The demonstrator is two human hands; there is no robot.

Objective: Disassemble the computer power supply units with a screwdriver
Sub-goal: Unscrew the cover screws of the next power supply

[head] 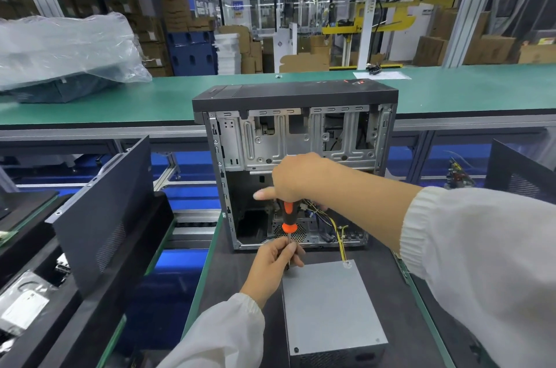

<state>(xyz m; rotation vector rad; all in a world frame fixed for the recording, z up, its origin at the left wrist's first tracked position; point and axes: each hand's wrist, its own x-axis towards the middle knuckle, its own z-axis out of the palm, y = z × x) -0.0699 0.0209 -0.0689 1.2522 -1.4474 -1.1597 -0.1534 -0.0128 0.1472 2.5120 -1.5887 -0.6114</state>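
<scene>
Bench surroundings in a warehouse hall

A clear plastic bag (64, 45) lies on the far green worktop (451, 87); a black side panel (105, 211) leans at left; cardboard boxes (176, 6) and yellow machine (388, 14) stand behind.

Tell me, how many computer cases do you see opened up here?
1 for certain: the open computer case stands upright on the dark mat, behind the grey power supply unit. Another dark box lies under the plastic bag, far left; what it is I cannot tell.

The screwdriver (288, 223) tip is hidden behind the left hand (278, 259). The power supply (331, 313) near end is cut off by the bottom edge.
</scene>
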